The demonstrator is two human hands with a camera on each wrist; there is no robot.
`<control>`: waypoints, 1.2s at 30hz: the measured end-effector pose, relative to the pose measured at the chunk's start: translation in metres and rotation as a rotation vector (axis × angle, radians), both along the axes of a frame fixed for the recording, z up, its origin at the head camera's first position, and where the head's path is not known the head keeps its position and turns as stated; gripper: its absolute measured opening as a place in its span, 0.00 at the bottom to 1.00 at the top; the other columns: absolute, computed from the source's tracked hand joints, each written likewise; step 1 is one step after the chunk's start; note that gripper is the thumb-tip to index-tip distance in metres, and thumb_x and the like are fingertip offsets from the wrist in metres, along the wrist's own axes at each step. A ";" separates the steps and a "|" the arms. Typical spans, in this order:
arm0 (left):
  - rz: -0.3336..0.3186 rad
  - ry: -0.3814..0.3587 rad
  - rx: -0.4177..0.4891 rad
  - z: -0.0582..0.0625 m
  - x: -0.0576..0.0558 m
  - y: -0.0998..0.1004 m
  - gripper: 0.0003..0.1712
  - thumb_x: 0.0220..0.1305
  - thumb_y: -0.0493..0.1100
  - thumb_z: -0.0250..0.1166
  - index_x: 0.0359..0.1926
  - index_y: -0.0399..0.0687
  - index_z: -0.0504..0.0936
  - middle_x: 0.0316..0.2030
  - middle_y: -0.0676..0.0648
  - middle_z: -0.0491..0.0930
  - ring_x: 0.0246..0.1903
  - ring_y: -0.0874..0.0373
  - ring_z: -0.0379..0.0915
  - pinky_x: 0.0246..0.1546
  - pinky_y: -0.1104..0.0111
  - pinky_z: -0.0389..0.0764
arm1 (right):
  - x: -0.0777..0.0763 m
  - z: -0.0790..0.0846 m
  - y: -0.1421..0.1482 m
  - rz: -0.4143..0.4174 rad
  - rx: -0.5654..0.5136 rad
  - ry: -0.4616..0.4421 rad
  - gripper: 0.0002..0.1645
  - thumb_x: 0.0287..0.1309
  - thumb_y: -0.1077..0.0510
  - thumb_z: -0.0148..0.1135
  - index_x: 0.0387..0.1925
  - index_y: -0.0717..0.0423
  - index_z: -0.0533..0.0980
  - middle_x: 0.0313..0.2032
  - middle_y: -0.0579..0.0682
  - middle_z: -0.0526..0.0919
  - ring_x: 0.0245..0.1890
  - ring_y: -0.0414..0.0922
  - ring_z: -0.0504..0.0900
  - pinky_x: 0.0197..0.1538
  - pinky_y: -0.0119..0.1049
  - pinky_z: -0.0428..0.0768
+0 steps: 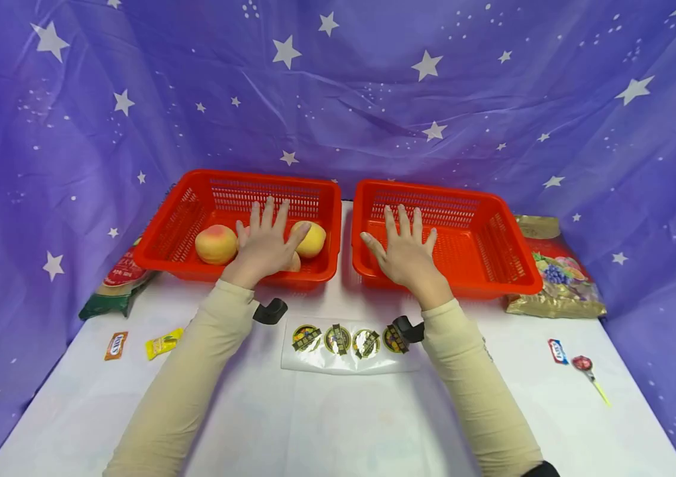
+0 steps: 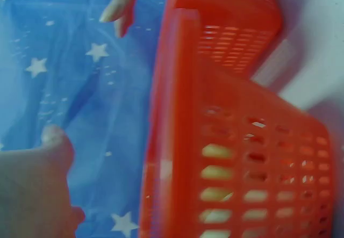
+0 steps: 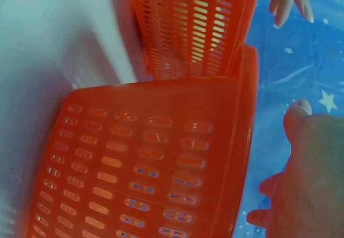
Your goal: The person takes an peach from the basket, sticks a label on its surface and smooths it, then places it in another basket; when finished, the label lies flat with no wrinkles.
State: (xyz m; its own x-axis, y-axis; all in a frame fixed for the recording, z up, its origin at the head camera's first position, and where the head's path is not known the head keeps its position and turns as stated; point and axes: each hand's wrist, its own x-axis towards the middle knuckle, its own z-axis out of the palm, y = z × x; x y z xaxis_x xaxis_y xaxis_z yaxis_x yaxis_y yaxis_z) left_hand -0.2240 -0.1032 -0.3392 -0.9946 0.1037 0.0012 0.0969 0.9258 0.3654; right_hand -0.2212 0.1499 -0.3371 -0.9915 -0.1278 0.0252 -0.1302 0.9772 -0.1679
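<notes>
My left hand (image 1: 263, 245) hovers over the left red basket (image 1: 153, 255), fingers straight and spread, holding nothing. Inside that basket lie several peaches; one peach (image 1: 216, 244) shows left of the hand, a yellower peach (image 1: 311, 240) to its right, and others are partly hidden beneath the hand. Over the near side of the right red basket (image 1: 487, 265) is my right hand (image 1: 406, 255), its fingers also spread and gripping nothing. No fruit shows in the right basket. Both wrist views show the hands above the basket rims, apart from the walls.
A sheet of round stickers (image 1: 350, 344) lies before the baskets. Left are an orange packet (image 1: 116, 346), a yellow wrapped candy (image 1: 164, 343) and a green-red bag (image 1: 123, 281). Right are a gold bag (image 1: 559, 271), a small packet (image 1: 557, 351) and a lollipop (image 1: 582, 363). A starry curtain (image 1: 374, 99) hangs behind.
</notes>
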 end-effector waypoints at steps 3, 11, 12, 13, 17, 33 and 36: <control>0.037 0.044 0.064 0.005 0.012 -0.015 0.45 0.57 0.73 0.34 0.69 0.56 0.39 0.68 0.42 0.34 0.66 0.42 0.21 0.56 0.37 0.29 | 0.002 0.003 0.001 0.040 -0.042 -0.004 0.50 0.51 0.23 0.22 0.68 0.46 0.36 0.68 0.54 0.35 0.66 0.56 0.25 0.60 0.63 0.34; 0.355 0.296 0.317 -0.017 0.062 -0.067 0.39 0.59 0.60 0.50 0.66 0.49 0.50 0.65 0.42 0.39 0.64 0.45 0.30 0.48 0.45 0.44 | 0.012 0.014 -0.003 0.151 -0.106 0.016 0.48 0.54 0.27 0.35 0.68 0.47 0.40 0.68 0.55 0.40 0.67 0.57 0.33 0.64 0.57 0.43; 0.404 0.318 0.345 -0.023 0.065 -0.071 0.39 0.59 0.59 0.51 0.66 0.49 0.50 0.65 0.43 0.38 0.63 0.46 0.30 0.48 0.46 0.44 | 0.012 0.016 -0.006 0.175 -0.120 0.024 0.48 0.54 0.28 0.38 0.68 0.47 0.39 0.68 0.55 0.40 0.67 0.57 0.34 0.64 0.56 0.44; 0.447 0.334 0.372 -0.028 0.068 -0.075 0.40 0.58 0.59 0.53 0.66 0.49 0.49 0.66 0.44 0.37 0.64 0.48 0.29 0.49 0.46 0.44 | 0.011 0.018 -0.009 0.197 -0.129 0.032 0.48 0.54 0.29 0.41 0.68 0.46 0.39 0.67 0.55 0.41 0.67 0.57 0.35 0.64 0.56 0.45; 0.588 0.427 0.466 -0.047 0.072 -0.080 0.44 0.54 0.60 0.57 0.65 0.47 0.50 0.66 0.47 0.35 0.64 0.53 0.26 0.58 0.50 0.43 | 0.007 0.027 -0.027 0.300 -0.125 0.038 0.47 0.55 0.36 0.50 0.68 0.48 0.42 0.67 0.56 0.44 0.67 0.56 0.39 0.65 0.52 0.47; 0.784 0.639 0.583 -0.090 0.075 -0.081 0.41 0.54 0.61 0.56 0.65 0.54 0.52 0.65 0.55 0.38 0.64 0.64 0.31 0.64 0.65 0.44 | -0.051 0.032 -0.112 0.489 0.047 -0.293 0.38 0.54 0.48 0.58 0.64 0.52 0.55 0.61 0.54 0.59 0.60 0.50 0.60 0.59 0.43 0.65; 0.765 0.666 0.576 -0.093 0.070 -0.077 0.40 0.55 0.60 0.55 0.65 0.53 0.52 0.66 0.53 0.39 0.64 0.63 0.32 0.64 0.64 0.45 | -0.062 0.027 -0.117 0.466 0.052 -0.333 0.39 0.53 0.51 0.59 0.64 0.50 0.55 0.63 0.55 0.55 0.63 0.52 0.56 0.60 0.45 0.62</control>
State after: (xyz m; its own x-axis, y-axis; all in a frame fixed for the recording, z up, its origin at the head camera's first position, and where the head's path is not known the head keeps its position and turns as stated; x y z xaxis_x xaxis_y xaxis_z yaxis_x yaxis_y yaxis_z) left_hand -0.1535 -0.1804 -0.4319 -0.5825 -0.7086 0.3982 -0.0839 0.5397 0.8377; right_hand -0.2829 0.0331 -0.3097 -0.7834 -0.5460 -0.2968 -0.4977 0.8372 -0.2265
